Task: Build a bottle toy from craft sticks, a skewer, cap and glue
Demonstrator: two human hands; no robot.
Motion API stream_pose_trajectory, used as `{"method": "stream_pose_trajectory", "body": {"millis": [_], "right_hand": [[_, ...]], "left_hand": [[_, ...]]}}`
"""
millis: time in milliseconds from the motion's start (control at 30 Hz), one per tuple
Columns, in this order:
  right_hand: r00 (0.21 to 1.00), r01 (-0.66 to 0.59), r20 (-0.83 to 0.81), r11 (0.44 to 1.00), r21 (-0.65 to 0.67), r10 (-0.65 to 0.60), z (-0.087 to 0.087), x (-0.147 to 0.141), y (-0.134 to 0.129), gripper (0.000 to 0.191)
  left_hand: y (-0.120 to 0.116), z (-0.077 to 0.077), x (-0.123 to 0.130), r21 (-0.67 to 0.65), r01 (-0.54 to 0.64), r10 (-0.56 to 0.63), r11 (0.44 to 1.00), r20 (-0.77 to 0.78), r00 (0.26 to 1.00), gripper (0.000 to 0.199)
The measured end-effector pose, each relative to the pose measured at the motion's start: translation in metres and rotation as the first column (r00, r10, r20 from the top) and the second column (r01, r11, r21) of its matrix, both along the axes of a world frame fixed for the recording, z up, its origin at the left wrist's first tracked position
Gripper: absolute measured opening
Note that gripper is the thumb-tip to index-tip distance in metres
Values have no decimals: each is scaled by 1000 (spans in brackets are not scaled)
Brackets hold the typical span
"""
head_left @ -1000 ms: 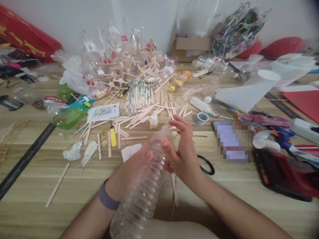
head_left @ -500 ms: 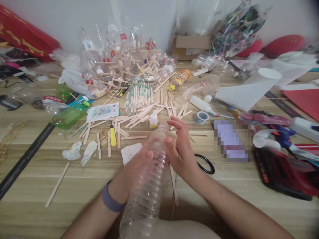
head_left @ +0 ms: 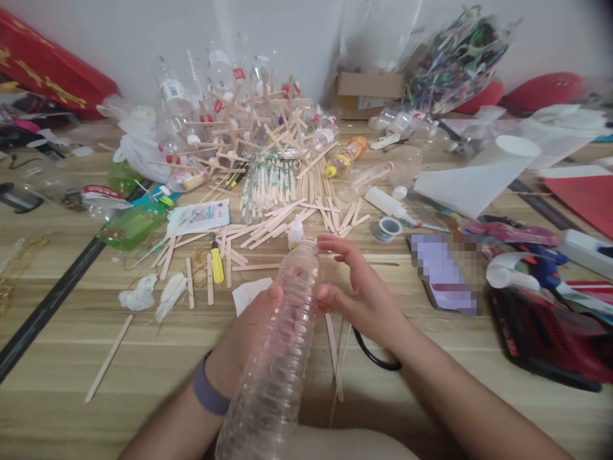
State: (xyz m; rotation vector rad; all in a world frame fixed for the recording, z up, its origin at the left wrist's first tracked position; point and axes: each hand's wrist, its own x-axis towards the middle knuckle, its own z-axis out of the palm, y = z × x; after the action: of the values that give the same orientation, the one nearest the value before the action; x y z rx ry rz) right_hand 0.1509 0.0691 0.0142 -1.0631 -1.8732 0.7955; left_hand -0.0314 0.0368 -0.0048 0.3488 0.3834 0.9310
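A clear ribbed plastic bottle (head_left: 275, 358) tilts away from me at bottom centre, its uncapped neck pointing up. My left hand (head_left: 256, 316) is wrapped round its left side and underside; the fingers show only through the plastic. On the other side, my right hand (head_left: 357, 287) has its thumb against the bottle and its fingers spread near the neck. Just beyond the neck stands a small white glue bottle (head_left: 295, 231). A white paper piece (head_left: 249, 294) lies beside my left hand, and black scissor handles (head_left: 378, 358) show partly under my right wrist.
Wooden sticks (head_left: 268, 227) and many clear bottles (head_left: 175, 96) cover the back middle. Left are a green bottle (head_left: 134, 225) and a yellow-handled screwdriver (head_left: 217, 263). Rightward lie a wire spool (head_left: 387, 229), a phone (head_left: 443, 271), a rolled white sheet (head_left: 479, 176) and a red-black tool (head_left: 546, 338).
The bottle has shifted slightly left and toward me. My right hand has turned, its fingers now reaching more to the left, and its wrist has moved right.
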Motion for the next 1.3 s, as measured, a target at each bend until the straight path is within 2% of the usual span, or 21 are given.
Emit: {"method": "stream_pose_trajectory", "body": {"millis": [133,233,400,533,667,767,867,967,1167,1233,1300], "right_hand": [[997,29,-67,996,-90,-35,-4,-3,0,69],[990,73,-109,981,-179,-94,-7,-7,-1,76],[970,189,-125,971,-148,-208,-7,-18,-2,71],[966,221,-107,966,-131,-236,-5,-24,-2,66],[971,189,-130,978,-89,-200,-6,-20,0,58],[976,174,-123,983,-58,-180,-7,-12,1,50],[991,114,-60,991,-76,-119,-4,-4,1,44],[1000,6,26,992,-125,-2,0,-1,0,36],[988,-104,106,993,-65,110,3,-7,-9,28],[981,-140,133,989,-40,144,9,-6,-11,26],[983,-111,155,993,45,103,22,2,-10,24]], "left_hand": [[2,3,3,65,29,-29,997,1,1000,41],[4,2,5,70,44,-44,997,-5,999,36],[3,5,8,20,39,-38,999,-64,997,37],[4,11,13,35,39,-37,999,-51,998,36],[5,8,14,35,15,-13,999,-33,999,28],[7,1,9,44,-25,26,999,-26,999,34],[10,0,0,40,37,-38,999,5,999,42],[12,7,-11,58,91,-94,994,55,994,40],[15,18,-27,145,-17,3,989,94,996,47],[15,19,-30,141,-61,50,988,83,995,49],[15,19,-31,140,-81,69,987,90,994,52]]}}
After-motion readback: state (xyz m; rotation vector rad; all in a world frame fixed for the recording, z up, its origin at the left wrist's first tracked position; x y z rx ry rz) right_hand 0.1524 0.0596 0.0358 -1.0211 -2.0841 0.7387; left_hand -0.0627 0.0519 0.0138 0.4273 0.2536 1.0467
